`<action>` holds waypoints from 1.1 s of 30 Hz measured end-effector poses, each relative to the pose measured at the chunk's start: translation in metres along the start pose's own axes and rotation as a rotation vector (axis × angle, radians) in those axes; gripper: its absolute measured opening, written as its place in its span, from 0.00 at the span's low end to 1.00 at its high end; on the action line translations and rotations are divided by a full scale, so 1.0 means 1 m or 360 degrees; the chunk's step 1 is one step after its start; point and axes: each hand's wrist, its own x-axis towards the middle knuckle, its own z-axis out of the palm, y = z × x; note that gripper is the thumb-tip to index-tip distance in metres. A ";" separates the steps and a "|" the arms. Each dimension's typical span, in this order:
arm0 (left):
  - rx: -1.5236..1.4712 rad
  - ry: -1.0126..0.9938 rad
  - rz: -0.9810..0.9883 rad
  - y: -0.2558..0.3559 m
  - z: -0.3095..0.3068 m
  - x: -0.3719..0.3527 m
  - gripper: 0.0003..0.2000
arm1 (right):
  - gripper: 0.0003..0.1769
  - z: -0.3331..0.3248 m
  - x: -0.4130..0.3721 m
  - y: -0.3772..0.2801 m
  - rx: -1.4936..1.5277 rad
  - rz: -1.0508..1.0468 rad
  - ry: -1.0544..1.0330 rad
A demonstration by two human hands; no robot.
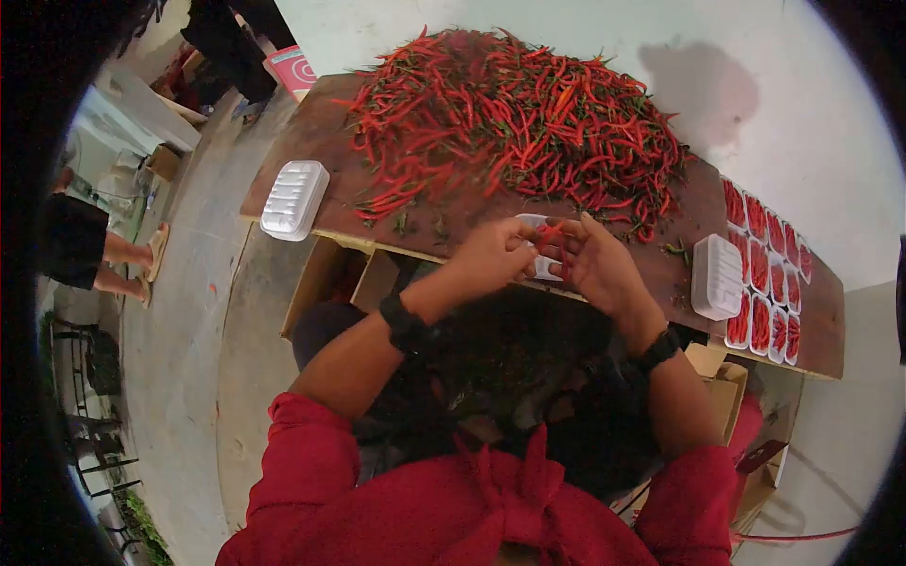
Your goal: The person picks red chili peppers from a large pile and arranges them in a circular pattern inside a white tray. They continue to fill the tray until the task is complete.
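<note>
Two hands: the left hand (491,255) and right hand (599,264) are meeting at the near table edge, fingertips pressing together and both pinching one red chilli (550,229).
Chilli look: it is showing slim, glossy and bright red, lying across between the fingertips just above a white foam tray (545,271).
Hidden: fingers are covering most of that chilli and tray, so I cannot tell whether the tray is holding anything.
Pile: one chilli heap (519,123) is spreading over the wooden table (321,132), far too many to count, with green stems poking out.
Empty trays: two are sitting out, a left stack (294,198) and a right stack (717,275), and the layers in each are unreadable.
Filled trays: packed trays (764,274) are lining up at the right end, roughly a dozen, with the lens edge squeezing them.
Bystander: one person (75,241) is standing far left, partly cut off.
</note>
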 end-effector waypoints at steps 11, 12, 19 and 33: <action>0.1551 0.0856 0.0297 0.010 -0.089 -0.059 0.11 | 0.15 0.010 -0.001 -0.005 -0.0987 -0.0238 0.0200; 0.1565 0.0876 0.0271 0.003 -0.103 -0.072 0.11 | 0.15 0.005 0.000 -0.004 -0.0983 -0.0228 0.0166; 0.2031 0.1276 -0.0593 -0.052 -0.156 -0.136 0.13 | 0.15 -0.004 -0.001 -0.006 -0.0986 -0.0203 0.0143; 0.1684 0.1094 0.0306 -0.043 -0.110 -0.002 0.10 | 0.13 0.051 -0.114 -0.118 -0.1853 -0.0919 0.0592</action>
